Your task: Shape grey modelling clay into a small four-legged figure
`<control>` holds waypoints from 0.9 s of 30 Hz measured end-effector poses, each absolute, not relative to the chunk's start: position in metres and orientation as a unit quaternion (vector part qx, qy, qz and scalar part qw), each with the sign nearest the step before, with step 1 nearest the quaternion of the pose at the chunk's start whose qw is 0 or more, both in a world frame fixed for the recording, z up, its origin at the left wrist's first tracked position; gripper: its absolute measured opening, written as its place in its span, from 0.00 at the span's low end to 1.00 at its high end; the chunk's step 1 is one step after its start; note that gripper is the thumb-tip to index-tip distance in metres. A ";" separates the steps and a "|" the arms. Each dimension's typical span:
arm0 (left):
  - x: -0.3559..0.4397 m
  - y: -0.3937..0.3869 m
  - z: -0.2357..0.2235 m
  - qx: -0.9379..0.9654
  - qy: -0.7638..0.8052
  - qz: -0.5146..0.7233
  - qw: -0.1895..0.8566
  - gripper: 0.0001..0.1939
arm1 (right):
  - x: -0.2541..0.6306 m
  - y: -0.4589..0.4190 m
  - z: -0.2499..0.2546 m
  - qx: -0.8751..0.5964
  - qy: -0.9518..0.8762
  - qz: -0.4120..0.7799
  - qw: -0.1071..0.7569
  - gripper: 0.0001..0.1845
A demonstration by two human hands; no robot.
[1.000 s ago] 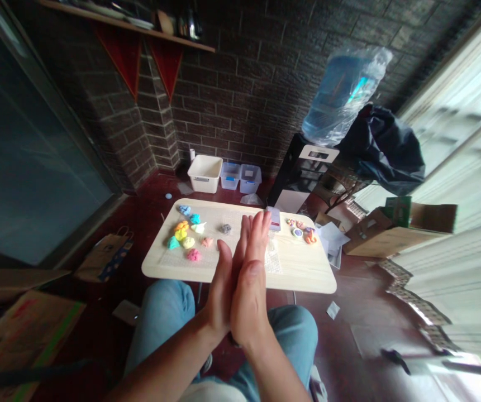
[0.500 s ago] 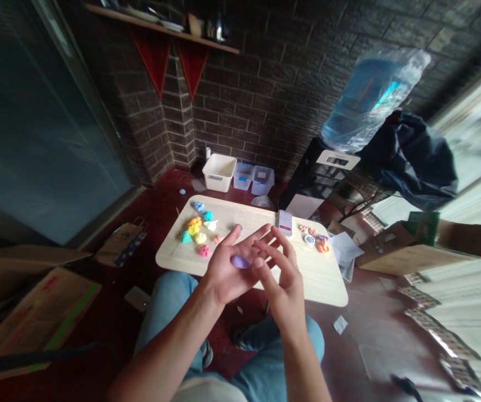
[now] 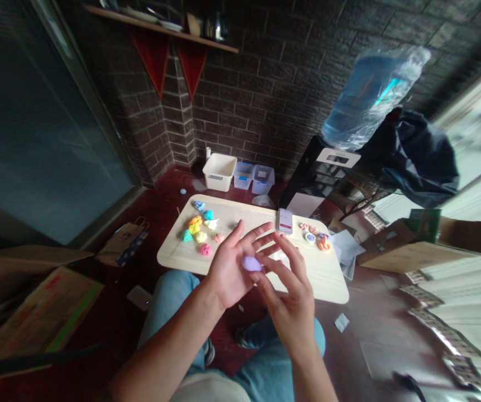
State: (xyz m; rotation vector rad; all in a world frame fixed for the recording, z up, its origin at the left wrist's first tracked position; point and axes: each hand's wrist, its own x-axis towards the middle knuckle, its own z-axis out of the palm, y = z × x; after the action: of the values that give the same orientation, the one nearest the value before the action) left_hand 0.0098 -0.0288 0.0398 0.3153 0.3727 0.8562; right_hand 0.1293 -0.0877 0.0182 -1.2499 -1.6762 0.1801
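Note:
A small flattened oval of purple modelling clay [image 3: 251, 263] is at the palm of my left hand [image 3: 229, 268]. That hand is turned up, fingers stretched out and apart. From the right, my right hand [image 3: 293, 282] has its thumb and fingertips at the clay's edge, apparently pinching it. Whether the clay's underside touches the left palm cannot be made out. Below the hands stands a low cream table [image 3: 324, 276]. Several coloured clay lumps lie on its left part, among them a pink lump [image 3: 205, 249], a yellow lump [image 3: 194, 228] and a green lump [image 3: 186, 235].
A phone [image 3: 284, 221] lies at the table's far edge. To its right sit small clay pieces, including an orange one [image 3: 323, 243]. Behind the table are a white bin [image 3: 219, 174] and clear boxes [image 3: 262, 180]. A water dispenser [image 3: 307, 178] and an opened cardboard box [image 3: 428, 245] stand right.
The purple clay has shifted from lying flat in the left palm to the right, between the right thumb and fingertips. Both hands have moved slightly right.

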 end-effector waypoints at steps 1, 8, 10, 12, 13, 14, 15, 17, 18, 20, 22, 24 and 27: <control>0.009 -0.030 0.038 0.188 0.198 0.441 0.855 0.21 | 0.134 -0.088 0.023 -0.518 -0.702 0.054 0.486 0.11; -0.008 -0.044 0.019 0.446 0.300 0.467 0.702 0.11 | 0.161 -0.094 0.056 -0.490 -0.777 -0.026 0.394 0.15; -0.011 -0.045 0.016 0.445 0.286 0.451 0.719 0.10 | 0.161 -0.096 0.060 -0.484 -0.787 -0.025 0.381 0.15; -0.011 -0.045 0.016 0.432 0.278 0.448 0.732 0.08 | 0.161 -0.097 0.063 -0.480 -0.792 -0.020 0.376 0.15; -0.011 -0.046 0.017 0.423 0.276 0.448 0.738 0.07 | 0.161 -0.098 0.063 -0.479 -0.793 -0.016 0.377 0.16; -0.011 -0.046 0.018 0.414 0.274 0.446 0.745 0.07 | 0.161 -0.099 0.063 -0.478 -0.792 -0.012 0.379 0.18; -0.011 -0.046 0.019 0.406 0.271 0.443 0.752 0.07 | 0.161 -0.099 0.063 -0.478 -0.790 -0.008 0.383 0.20; -0.011 -0.047 0.021 0.390 0.262 0.438 0.766 0.07 | 0.161 -0.099 0.062 -0.476 -0.786 -0.001 0.393 0.21; -0.011 -0.048 0.022 0.384 0.258 0.437 0.771 0.07 | 0.161 -0.099 0.061 -0.473 -0.785 0.002 0.399 0.19; -0.012 -0.049 0.024 0.382 0.254 0.430 0.778 0.07 | 0.162 -0.099 0.061 -0.468 -0.785 0.005 0.406 0.14; -0.012 -0.050 0.026 0.391 0.254 0.427 0.775 0.08 | 0.162 -0.099 0.062 -0.467 -0.791 0.004 0.396 0.13; -0.009 -0.050 0.029 0.392 0.252 0.438 0.768 0.12 | 0.160 -0.099 0.064 -0.473 -0.806 -0.007 0.356 0.13; 0.002 -0.048 0.032 0.339 0.228 0.441 0.799 0.18 | 0.153 -0.097 0.067 -0.488 -0.825 -0.028 0.282 0.13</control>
State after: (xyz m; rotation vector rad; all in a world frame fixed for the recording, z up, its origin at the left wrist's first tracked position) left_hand 0.0019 -0.0481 0.0315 0.7269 0.4899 0.9461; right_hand 0.1530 -0.0966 0.0669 -1.3075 -2.2107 -0.0743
